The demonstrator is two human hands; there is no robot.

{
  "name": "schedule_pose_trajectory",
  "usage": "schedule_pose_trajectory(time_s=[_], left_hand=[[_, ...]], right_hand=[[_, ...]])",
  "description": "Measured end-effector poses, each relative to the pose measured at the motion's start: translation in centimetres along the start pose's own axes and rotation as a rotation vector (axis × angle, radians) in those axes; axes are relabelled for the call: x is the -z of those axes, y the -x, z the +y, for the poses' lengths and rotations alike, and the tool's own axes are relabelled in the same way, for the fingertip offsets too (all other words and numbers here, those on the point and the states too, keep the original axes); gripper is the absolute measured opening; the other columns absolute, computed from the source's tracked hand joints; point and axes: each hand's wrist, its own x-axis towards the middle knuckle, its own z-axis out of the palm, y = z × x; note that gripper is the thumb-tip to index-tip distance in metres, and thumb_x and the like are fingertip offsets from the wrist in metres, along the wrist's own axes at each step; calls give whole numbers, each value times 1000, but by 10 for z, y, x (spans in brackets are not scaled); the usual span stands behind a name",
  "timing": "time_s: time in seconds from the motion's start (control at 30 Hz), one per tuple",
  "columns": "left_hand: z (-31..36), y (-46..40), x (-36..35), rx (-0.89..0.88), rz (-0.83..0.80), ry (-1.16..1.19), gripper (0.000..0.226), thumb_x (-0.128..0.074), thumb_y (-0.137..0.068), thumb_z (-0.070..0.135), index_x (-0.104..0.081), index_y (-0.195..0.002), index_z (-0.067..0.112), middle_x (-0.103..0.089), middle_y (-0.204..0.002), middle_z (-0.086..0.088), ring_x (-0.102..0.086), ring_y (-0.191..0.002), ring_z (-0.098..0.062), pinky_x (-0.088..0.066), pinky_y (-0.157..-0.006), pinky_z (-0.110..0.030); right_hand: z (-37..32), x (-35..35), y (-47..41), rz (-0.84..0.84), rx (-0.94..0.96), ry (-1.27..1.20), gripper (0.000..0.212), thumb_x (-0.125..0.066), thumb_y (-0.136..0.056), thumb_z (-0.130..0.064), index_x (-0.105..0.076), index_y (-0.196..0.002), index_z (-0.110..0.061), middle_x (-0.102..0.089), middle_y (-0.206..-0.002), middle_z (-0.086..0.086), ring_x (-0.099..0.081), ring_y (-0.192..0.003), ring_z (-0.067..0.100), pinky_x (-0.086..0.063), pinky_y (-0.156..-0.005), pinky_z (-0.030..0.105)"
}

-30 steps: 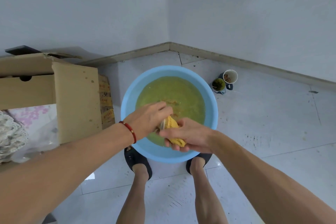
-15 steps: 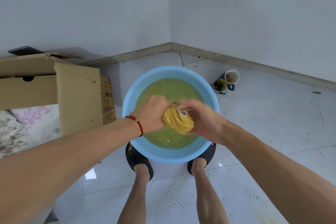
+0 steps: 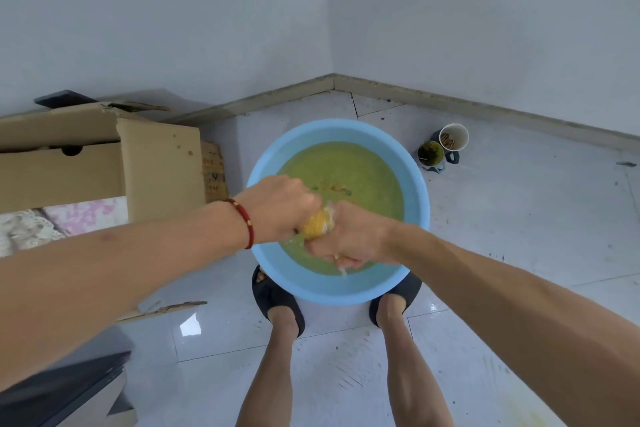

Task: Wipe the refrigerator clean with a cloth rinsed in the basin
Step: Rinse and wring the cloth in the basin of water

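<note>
A round light-blue basin stands on the tiled floor between my feet, filled with murky green water. Above its near half, a yellow cloth is bunched tight between both hands. My left hand, with a red bracelet at the wrist, grips one end. My right hand grips the other end in a fist, and most of the cloth is hidden inside the two fists. A wet scrap of cloth hangs below the right fist. No refrigerator is in view.
A cardboard box stands open at the left, with patterned fabric inside. Two cups sit on the floor right of the basin near the wall corner. A dark object fills the bottom-left corner.
My hands have closed tighter around the cloth and turned against each other; less of the cloth shows than half a second ago. The basin has not moved.
</note>
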Motion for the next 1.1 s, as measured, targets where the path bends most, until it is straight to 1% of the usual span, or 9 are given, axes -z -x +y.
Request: schedule_pose_trajectory(time_s=[0.17,0.43,0.57,0.63,0.73,0.83,0.93,1.03,1.1], left_hand=[[17,-20,-2,246,-246,235,32,-70,-80,20,-45,-61,19,-46,-61,2,-47,-54,-15,-36,-46,-26],[1,-20,0,476,-758,884,28,-72,-73,17,-47,-63,13,-38,-57,-7,-27,-44,-20,-22,-43,-23],[2,-20,-12,293,-418,553,16,-71,-75,17,-61,-72,5,-63,-62,-10,-59,-49,-25,-52,-44,-33],[0,-14,-19,193,-97,334,8,-66,-78,10,-70,-82,16,-68,-74,-3,-66,-68,-25,-57,-59,-41],[-9,-1,-21,-13,294,238,31,-70,-74,-8,-73,-98,10,-69,-106,-9,-67,-82,-31,-58,-65,-41],[-12,6,-15,-163,465,152,34,-70,-74,-18,-71,-100,3,-61,-136,-16,-63,-90,-29,-58,-70,-39],[-10,8,0,-335,570,139,16,-65,-89,-12,-71,-99,0,-67,-125,-18,-61,-83,-28,-55,-67,-37],[-11,6,12,-414,642,106,13,-62,-95,-7,-72,-93,1,-71,-115,-16,-61,-75,-26,-52,-62,-33],[-14,6,19,-440,655,59,16,-60,-95,-6,-72,-89,3,-73,-109,-13,-59,-70,-25,-47,-54,-32]], right_hand=[[10,-8,-10,307,23,584,17,-62,-89,-19,-61,-106,-16,-66,-86,4,-66,-82,30,-53,-72,36],[14,-11,-17,419,254,1113,29,-51,-99,-7,-47,-127,-5,-71,-100,11,-70,-83,38,-38,-61,38],[12,-11,-11,301,-3,646,19,-69,-90,-18,-60,-105,-13,-66,-90,3,-68,-85,29,-46,-67,32],[13,3,-4,55,-71,37,10,-67,-92,-20,-60,-93,-14,-60,-83,1,-60,-80,21,-50,-71,28],[23,23,8,-270,-91,-853,32,-55,-97,-23,-62,-122,-3,-63,-112,12,-60,-103,26,-57,-88,38],[33,23,8,-353,-3,-903,50,-79,-89,-29,-64,-129,-3,-67,-125,14,-65,-115,26,-57,-95,39],[26,6,8,-468,19,-910,51,-93,-70,-40,-67,-105,-13,-64,-91,1,-63,-86,14,-58,-83,33],[6,-24,13,-503,133,-1107,35,-81,-75,-23,-51,-90,-15,-44,-77,1,-49,-75,14,-55,-87,43],[-1,-37,17,-441,181,-1261,29,-56,-84,-5,-56,-113,-7,-58,-102,12,-63,-107,27,-50,-101,65]])
